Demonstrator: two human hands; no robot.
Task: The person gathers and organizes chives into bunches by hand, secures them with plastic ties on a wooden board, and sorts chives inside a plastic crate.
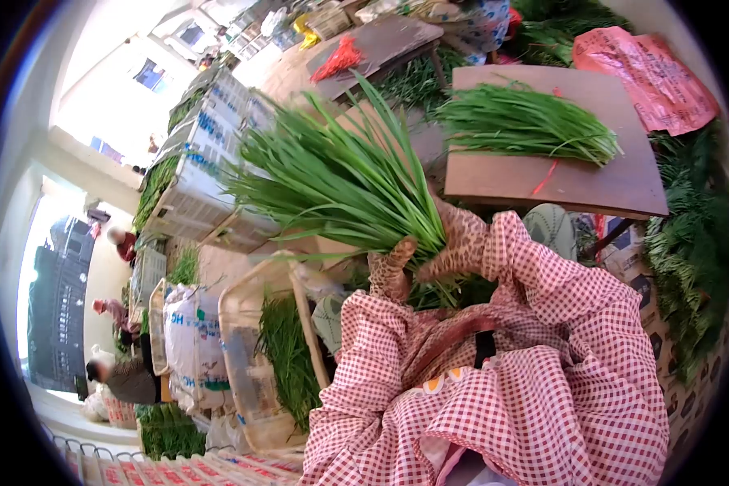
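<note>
A large bunch of long, flat-leaved garlic chives (332, 174) fans out in front of my body, its leaves pointing up and to the left. My left hand (392, 271), in a leopard-print glove, closes on the lower end of the stalks. Beside it, my right hand (460, 236), gloved alike, grips the same bunch from the right. The stalk ends below my hands are partly hidden. On a brown low table (494, 182) to the right lies another bunch of chives (530, 121), with a red tie strip (546, 176) near it.
A plastic crate (247, 364) with loose greens (287, 356) stands at my left. White wrapped boxes (219, 146) are stacked beyond it. Red ties (338, 59) lie on another table (393, 49). A pink sack (644, 77) and feathery greens (688, 243) are at right. A person (125, 377) works far left.
</note>
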